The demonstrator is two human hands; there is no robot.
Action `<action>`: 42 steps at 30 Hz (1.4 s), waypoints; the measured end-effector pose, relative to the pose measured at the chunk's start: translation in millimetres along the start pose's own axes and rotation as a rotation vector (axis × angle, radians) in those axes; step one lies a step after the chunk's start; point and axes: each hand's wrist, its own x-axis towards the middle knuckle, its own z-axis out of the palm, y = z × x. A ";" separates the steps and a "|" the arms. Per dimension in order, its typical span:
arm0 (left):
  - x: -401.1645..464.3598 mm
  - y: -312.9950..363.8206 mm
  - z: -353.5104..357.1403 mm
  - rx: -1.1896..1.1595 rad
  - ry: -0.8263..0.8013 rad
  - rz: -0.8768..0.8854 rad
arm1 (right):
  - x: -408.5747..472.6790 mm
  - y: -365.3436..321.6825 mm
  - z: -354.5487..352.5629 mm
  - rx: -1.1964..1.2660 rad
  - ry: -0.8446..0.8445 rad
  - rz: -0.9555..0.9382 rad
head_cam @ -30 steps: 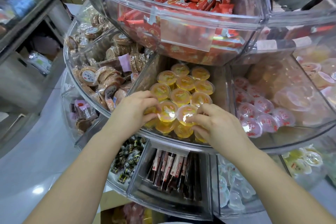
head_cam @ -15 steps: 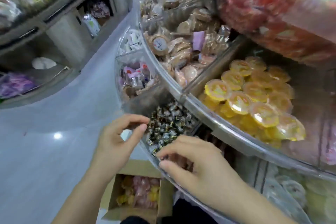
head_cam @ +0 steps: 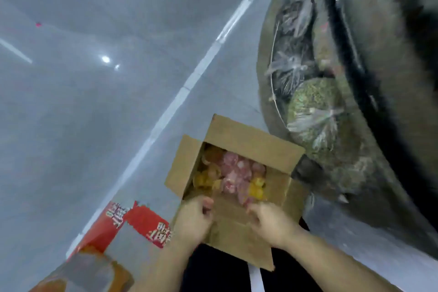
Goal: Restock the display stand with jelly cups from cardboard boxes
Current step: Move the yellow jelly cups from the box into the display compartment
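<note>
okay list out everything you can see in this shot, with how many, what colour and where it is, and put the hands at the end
cardboard box: one, brown, flaps open, on the floor at lower centre
jelly cups: many, blurred so no exact count, pink in the middle and yellow-orange at the sides, inside the box
red carton: one, red with white lettering, on the floor left of the box
display stand: one, clear and dark, blurred, along the right edge
bagged goods: a few clear bags, greenish and dark contents, in the stand's bottom tier
floor: grey, glossy, with a pale stripe
left hand: fingers curled, at the box's near edge
right hand: reaching toward the pink cups
</note>
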 end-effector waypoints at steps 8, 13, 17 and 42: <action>158.6 -39.1 50.7 0.555 -0.126 0.232 | 148.2 56.9 35.5 -0.249 0.120 0.213; 191.6 -47.3 70.0 1.048 -0.115 0.466 | 185.9 76.0 72.9 -0.439 0.249 0.220; 208.3 -54.5 72.5 1.153 -0.062 0.620 | 193.8 85.2 77.9 -0.367 0.340 0.214; -186.9 174.7 -169.9 -0.683 0.197 0.695 | -245.9 -105.7 -113.2 2.025 0.086 -0.505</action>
